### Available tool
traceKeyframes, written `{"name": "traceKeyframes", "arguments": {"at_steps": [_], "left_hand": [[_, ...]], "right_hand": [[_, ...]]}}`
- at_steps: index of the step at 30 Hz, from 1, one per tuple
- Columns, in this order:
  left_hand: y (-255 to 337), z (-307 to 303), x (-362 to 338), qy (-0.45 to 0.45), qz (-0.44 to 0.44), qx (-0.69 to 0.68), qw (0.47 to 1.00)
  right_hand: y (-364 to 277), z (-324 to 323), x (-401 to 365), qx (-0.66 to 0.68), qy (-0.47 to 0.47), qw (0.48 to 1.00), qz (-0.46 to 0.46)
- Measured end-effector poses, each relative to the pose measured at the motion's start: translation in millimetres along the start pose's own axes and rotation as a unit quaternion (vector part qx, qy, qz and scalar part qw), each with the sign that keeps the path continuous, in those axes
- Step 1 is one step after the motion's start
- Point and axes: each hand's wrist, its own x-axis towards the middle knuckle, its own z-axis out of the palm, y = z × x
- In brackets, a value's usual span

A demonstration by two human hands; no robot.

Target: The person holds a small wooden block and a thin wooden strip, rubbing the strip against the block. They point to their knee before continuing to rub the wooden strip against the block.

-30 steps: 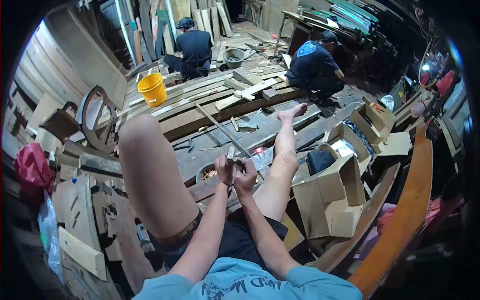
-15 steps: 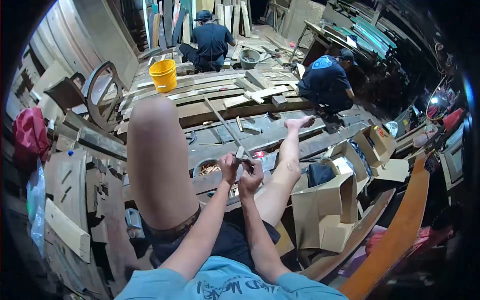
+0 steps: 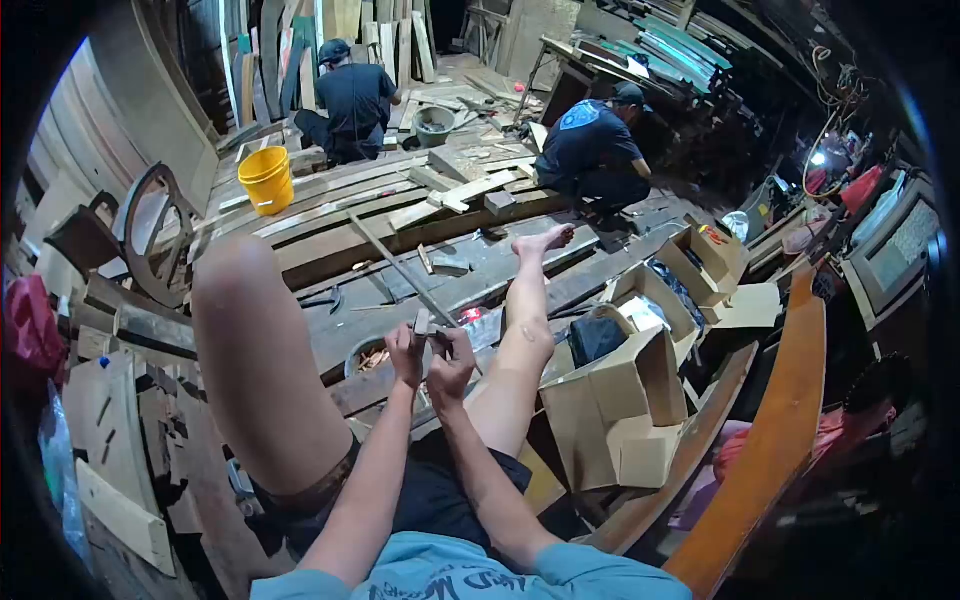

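Note:
My left hand (image 3: 405, 355) and my right hand (image 3: 451, 366) are close together in front of my lap, both with fingers closed. A small greyish block (image 3: 423, 322) stands up from the fingers of my left hand. My right hand is beside it, thumb and fingers pinched towards the block; what lies between them is too small to make out. A long thin wooden strip (image 3: 395, 262) slants from the plank stack down to just beyond my hands. Whether its near end touches them cannot be seen. Below, a round container (image 3: 352, 358) of reddish-brown pieces is partly hidden by my left hand.
Stacked planks (image 3: 330, 245) stretch ahead, with a yellow bucket (image 3: 266, 182) on them. Two people crouch beyond, one near a grey bucket (image 3: 434, 126). Open cardboard boxes (image 3: 610, 425) and a curved orange board (image 3: 770, 455) are at right. A wooden chair frame (image 3: 150, 235) stands left.
The view has swung to the right, so everything sits further left in it. My hands stay together around the small block, with little change of grip.

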Motion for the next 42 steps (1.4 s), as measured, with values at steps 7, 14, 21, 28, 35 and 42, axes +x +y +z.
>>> {"name": "traceKeyframes", "arguments": {"at_steps": [7,14,21,28,35,42], "left_hand": [[2,3,-8,-0.037,-0.161,-0.144,0.976],[14,-9,2,-0.012,0.032,-0.005,0.999],[12,-9,0,-0.080,-0.038,-0.019,0.996],[11,0,-2,-0.026,-0.271,-0.279,0.921],[-10,0,-4,0.002,0.119,0.081,0.990],[-3,-8,-2,-0.052,0.050,0.035,0.997]], "right_hand": [[-1,-4,4,-0.028,-0.028,0.999,0.004],[-4,-5,5,-0.022,-0.035,0.999,0.019],[0,-8,6,-0.045,-0.049,0.998,-0.012],[9,-8,4,-0.033,-0.056,0.998,0.021],[7,-6,6,-0.033,-0.072,0.996,0.037],[25,-4,3,-0.078,-0.058,0.995,0.008]]}}
